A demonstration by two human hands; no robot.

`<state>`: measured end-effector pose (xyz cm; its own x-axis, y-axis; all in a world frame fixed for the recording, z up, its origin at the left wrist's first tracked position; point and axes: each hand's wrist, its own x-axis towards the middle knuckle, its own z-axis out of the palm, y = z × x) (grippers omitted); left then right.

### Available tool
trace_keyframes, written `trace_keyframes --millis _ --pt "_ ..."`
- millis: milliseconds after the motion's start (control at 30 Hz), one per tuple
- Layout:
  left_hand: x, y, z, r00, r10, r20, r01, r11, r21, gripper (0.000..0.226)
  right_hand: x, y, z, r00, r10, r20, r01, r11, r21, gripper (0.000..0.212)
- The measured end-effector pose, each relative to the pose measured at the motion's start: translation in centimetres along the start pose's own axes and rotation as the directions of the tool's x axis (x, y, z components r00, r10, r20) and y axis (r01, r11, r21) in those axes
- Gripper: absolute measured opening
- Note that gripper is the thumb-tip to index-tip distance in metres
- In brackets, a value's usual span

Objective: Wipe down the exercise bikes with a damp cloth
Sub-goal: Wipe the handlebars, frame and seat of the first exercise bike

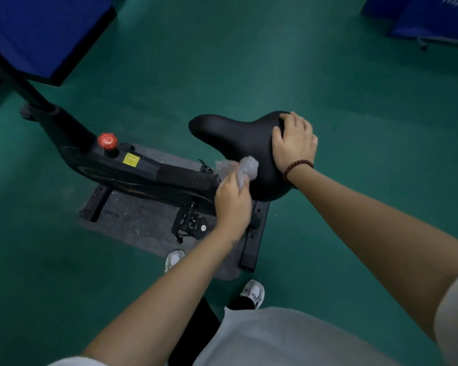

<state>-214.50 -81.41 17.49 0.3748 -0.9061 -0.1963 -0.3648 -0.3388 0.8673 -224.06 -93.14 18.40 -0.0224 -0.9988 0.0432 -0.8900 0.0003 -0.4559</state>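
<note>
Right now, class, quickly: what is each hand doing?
The left hand grips the cloth, at the saddle's edge.
The right hand is open, resting on the saddle.

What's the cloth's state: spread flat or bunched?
Bunched. The left hand grips the cloth as a crumpled wad on the saddle.

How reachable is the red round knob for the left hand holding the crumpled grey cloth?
Probably yes: nothing stands between the left hand and the red round knob on the black frame.
</note>
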Motion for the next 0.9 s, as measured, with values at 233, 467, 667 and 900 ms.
trace_keyframes --millis 233,467,667,900 --pt "4.7 0.6 -5.9 0.915 -0.305 -0.264 0.272 0.95 -0.155 0.037 0.0 0.1 -0.1 1.0 0.001 0.008 -0.001 1.0 0.012 0.043" --pt "4.4 3.3 -2.7 0.962 -0.205 -0.182 0.157 0.956 -0.25 0.044 0.1 0.2 -0.1 1.0 -0.002 -0.004 0.002 0.999 0.046 0.042" --pt "-0.2 2.6 0.9 0.995 -0.093 0.038 0.098 0.985 -0.142 0.044 0.6 0.6 -0.3 0.998 0.01 0.069 -0.023 0.98 0.195 0.039" --pt "-2.6 2.2 0.4 0.99 0.098 0.1 -0.114 0.978 0.175 0.011 0.3 0.7 -1.8 0.989 0.087 0.12 -0.138 0.835 0.533 0.034"
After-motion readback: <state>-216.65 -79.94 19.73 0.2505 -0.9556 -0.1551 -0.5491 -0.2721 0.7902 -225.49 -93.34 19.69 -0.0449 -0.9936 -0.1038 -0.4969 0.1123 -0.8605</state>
